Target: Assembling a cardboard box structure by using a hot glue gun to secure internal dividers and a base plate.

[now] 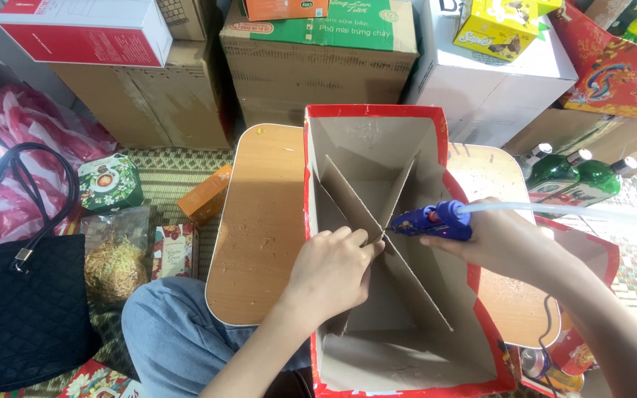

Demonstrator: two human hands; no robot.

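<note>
A red-rimmed cardboard box (377,147) is lying open on the small wooden table (259,221), crossed cardboard dividers (355,203) standing inside. The left hand (329,273) is pressing curled fingers (348,237) against the dividers' crossing. The right hand (503,239) is gripping a blue glue gun (433,220), fingers wrapped closed, nozzle just beside that crossing.

My left hand (331,271) pressing on crossed grey cardboard dividers (377,243) inside a red-edged open cardboard box (374,114), my right hand (499,239) gripping a blue glue gun (433,221), nozzle at the crossing, low rounded wooden table (259,221) beneath, black quilted handbag (23,309) at my left
</note>
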